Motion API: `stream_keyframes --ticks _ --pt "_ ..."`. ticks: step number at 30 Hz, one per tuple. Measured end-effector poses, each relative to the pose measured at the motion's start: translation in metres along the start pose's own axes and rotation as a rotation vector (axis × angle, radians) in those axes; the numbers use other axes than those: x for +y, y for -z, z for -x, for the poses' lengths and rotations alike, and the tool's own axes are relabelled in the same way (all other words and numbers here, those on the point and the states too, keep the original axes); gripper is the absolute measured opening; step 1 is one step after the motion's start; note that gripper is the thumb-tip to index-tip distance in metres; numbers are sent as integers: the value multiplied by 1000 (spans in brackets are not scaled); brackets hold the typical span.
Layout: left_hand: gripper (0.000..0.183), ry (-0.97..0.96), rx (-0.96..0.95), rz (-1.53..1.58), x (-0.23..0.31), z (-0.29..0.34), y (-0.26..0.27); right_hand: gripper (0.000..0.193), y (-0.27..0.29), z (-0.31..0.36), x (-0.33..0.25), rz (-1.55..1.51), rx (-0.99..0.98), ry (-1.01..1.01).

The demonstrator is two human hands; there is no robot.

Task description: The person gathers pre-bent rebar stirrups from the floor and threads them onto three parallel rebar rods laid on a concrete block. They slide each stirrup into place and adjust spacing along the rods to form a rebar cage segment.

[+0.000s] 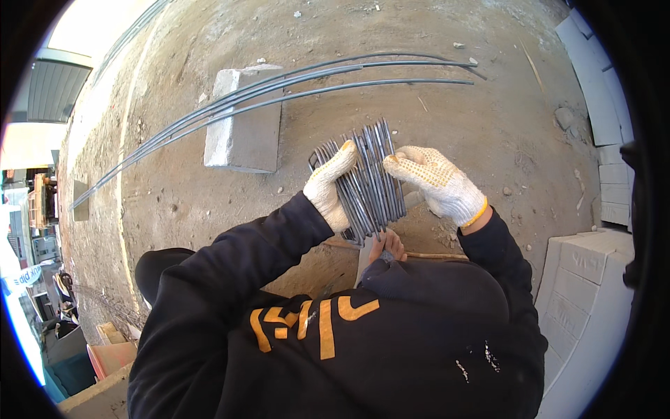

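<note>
A thick bundle of bent steel stirrups (363,185), dark grey rods packed side by side, is held up in front of my body. My left hand (333,183), in a white knit glove with yellow dots, grips the bundle's left side with the thumb across the top. My right hand (434,180), gloved the same way, is closed at the bundle's right edge, fingertips pressed on the outer rods. Bare fingers or toes (391,246) show just below the bundle; I cannot tell which.
Several long steel bars (307,78) rest across a concrete block (244,133) beyond my hands, their left ends on a smaller block (81,199). Pale blocks (579,279) are stacked at the right. Bare dirt ground (488,119) holds scattered stones. Boards and containers (105,359) stand at the lower left.
</note>
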State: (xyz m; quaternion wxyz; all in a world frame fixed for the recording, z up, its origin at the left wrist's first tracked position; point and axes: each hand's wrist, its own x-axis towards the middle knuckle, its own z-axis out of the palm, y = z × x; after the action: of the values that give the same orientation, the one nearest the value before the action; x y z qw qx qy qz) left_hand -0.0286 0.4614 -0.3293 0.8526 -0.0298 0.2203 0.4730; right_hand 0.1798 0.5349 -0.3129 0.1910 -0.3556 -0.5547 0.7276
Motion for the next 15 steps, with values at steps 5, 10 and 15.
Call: stream_keyframes --ticks 5,10,15 --pt "46 99 113 -239 -6 -30 -7 30 -1 21 34 -419 96 -59" --pt "35 189 115 -357 -4 -44 -13 26 -4 36 73 -738 116 -44" --pt "29 128 389 -488 -14 -52 -10 25 -10 29 94 -838 55 -92"
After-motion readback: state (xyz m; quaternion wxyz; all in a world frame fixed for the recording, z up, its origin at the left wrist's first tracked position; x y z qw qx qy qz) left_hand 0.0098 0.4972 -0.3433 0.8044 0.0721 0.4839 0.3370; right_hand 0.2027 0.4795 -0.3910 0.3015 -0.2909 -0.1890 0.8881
